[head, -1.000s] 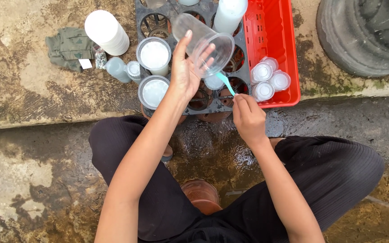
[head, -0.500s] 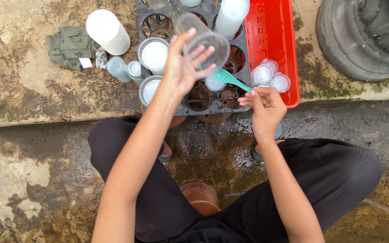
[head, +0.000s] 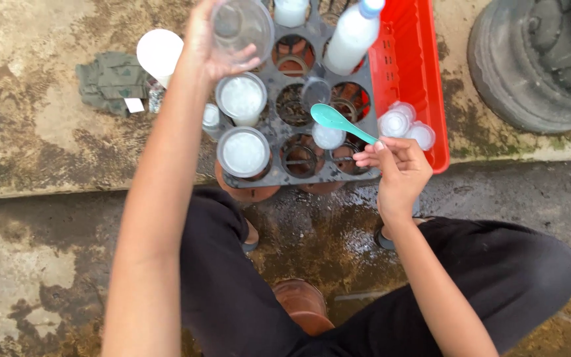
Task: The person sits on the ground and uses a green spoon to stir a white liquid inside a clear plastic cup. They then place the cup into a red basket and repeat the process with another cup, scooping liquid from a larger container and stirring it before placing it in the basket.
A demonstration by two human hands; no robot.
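Note:
My left hand (head: 209, 46) grips a clear empty plastic cup (head: 242, 25), held tilted above a dark grey crate with round holes (head: 279, 173). My right hand (head: 398, 168) holds a teal plastic spoon (head: 338, 121) by its handle, with the bowl over the crate's middle. Two cups filled with white liquid (head: 241, 98) (head: 243, 151) stand in the crate's left holes, below the raised cup. A white bottle with a blue cap (head: 353, 36) leans at the crate's far right corner.
A red plastic basket (head: 418, 73) beside the crate holds small clear lidded cups (head: 404, 125). A white round lid (head: 158, 50) and an olive cloth (head: 110, 79) lie on the concrete ledge at left. A dark tyre (head: 540, 56) sits at right. Wet ground lies under my knees.
My left hand raised the clear cup higher and further from me. My right hand lifted the teal spoon up and to the right, away from the cup.

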